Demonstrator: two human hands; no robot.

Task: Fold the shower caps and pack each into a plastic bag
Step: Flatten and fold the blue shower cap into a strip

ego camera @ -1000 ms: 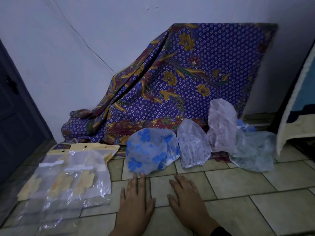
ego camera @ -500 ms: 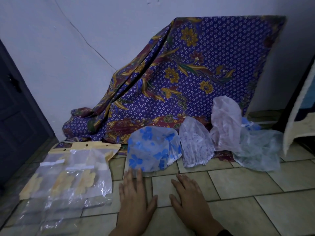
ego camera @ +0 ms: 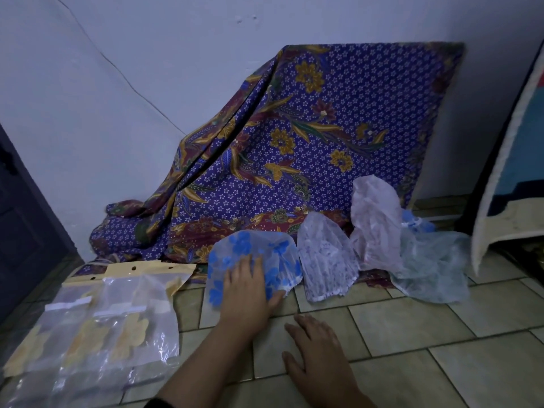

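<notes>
Several shower caps lie in a row on the tiled floor. A clear cap with blue flowers (ego camera: 273,251) is nearest; my left hand (ego camera: 245,293) lies flat on its lower part, fingers spread, thumb at its edge. To its right are a white speckled cap (ego camera: 326,260), a pinkish cap (ego camera: 374,219) propped upright and a pale blue cap (ego camera: 432,269). Clear plastic bags with yellow headers (ego camera: 112,313) lie overlapping at the left. My right hand (ego camera: 318,354) rests palm down on the tiles, holding nothing.
A purple flowered cloth (ego camera: 294,160) drapes over a board leaning on the white wall behind the caps. A dark door (ego camera: 20,231) stands at the far left. A white-edged panel (ego camera: 506,172) leans at the right. Beige tiles (ego camera: 441,363) stretch across the right foreground.
My left hand has moved forward from the tiles onto the blue-flowered cap. The right hand stays on the floor. The view has shifted closer.
</notes>
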